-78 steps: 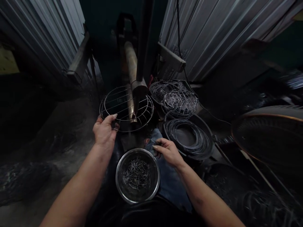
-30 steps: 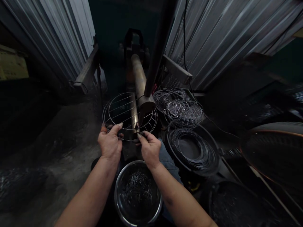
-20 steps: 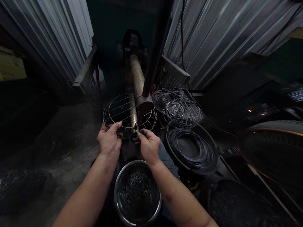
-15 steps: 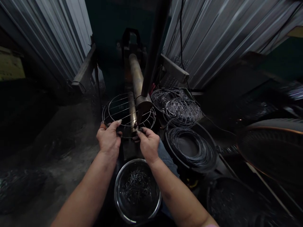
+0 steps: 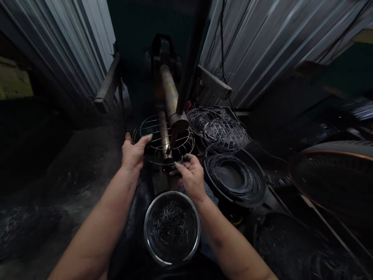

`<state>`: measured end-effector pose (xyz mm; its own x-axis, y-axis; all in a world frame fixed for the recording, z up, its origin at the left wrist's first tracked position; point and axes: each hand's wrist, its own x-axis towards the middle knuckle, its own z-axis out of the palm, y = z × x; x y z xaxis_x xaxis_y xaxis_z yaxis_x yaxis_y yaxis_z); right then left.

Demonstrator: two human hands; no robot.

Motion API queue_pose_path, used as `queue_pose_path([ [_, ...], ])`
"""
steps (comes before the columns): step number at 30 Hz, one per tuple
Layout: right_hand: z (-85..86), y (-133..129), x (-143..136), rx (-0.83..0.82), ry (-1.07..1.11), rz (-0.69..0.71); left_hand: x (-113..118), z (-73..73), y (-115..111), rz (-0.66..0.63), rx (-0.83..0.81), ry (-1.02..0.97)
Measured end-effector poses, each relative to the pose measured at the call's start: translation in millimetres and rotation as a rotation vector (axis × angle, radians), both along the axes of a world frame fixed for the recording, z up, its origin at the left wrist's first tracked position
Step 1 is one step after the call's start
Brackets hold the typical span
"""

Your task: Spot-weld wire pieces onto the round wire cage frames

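My left hand (image 5: 131, 153) grips the left rim of a round wire rack (image 5: 155, 139), thumb on top and fingers curled beneath. The rack lies roughly flat around the lower metal bar (image 5: 164, 136) of a machine, under its thick upper cylinder (image 5: 170, 91). My right hand (image 5: 192, 177) is just in front of the rack's near right edge, thumb and fingers drawn together; anything between the fingertips is too small to make out. Below the hands, a shiny metal bowl (image 5: 146, 233) holds many short wire pieces (image 5: 171, 223).
To the right, finished-looking wire racks (image 5: 224, 132) are piled beside a dark pan (image 5: 264, 177) of wire rings (image 5: 236, 175). A large round fan-like object (image 5: 332, 182) stands farther right. A dark slanting bar (image 5: 194, 58) crosses above the cylinder. Corrugated metal sheets (image 5: 262, 42) flank the machine.
My right hand has drawn back a little from the bar's end toward the right. My left hand and the rack have moved slightly away from me. Small sparks show near the bar.
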<state>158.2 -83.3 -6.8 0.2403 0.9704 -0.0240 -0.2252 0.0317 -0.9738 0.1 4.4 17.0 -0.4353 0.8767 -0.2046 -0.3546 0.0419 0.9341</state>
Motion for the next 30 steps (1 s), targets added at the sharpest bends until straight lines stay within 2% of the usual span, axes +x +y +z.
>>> queue_pose_path([
  [5,0.0,2.9,-0.2,-0.071,-0.002,0.098,-17.7,-6.3,26.3,-0.016,-0.009,0.02],
  [8,0.5,3.2,-1.0,-0.09,0.008,0.095,-23.5,-4.2,38.2,-0.15,-0.074,0.038],
  [10,0.6,2.4,-0.5,-0.11,-0.003,0.095,-24.2,-1.0,38.7,-0.198,-0.135,0.03],
  [14,0.3,-1.8,3.2,-0.112,-0.024,0.143,-20.3,2.1,18.2,-0.042,-0.114,-0.016],
  [18,2.0,-8.8,4.5,0.031,-0.162,0.154,-12.1,-2.9,-12.3,0.099,-0.084,-0.105],
  [24,4.8,-10.0,-3.7,0.084,-0.119,0.128,4.0,-7.9,-36.6,0.105,-0.006,-0.133],
  [30,4.9,-1.2,-3.4,0.045,-0.398,0.07,11.4,-7.9,-39.5,0.097,0.057,-0.12],
])
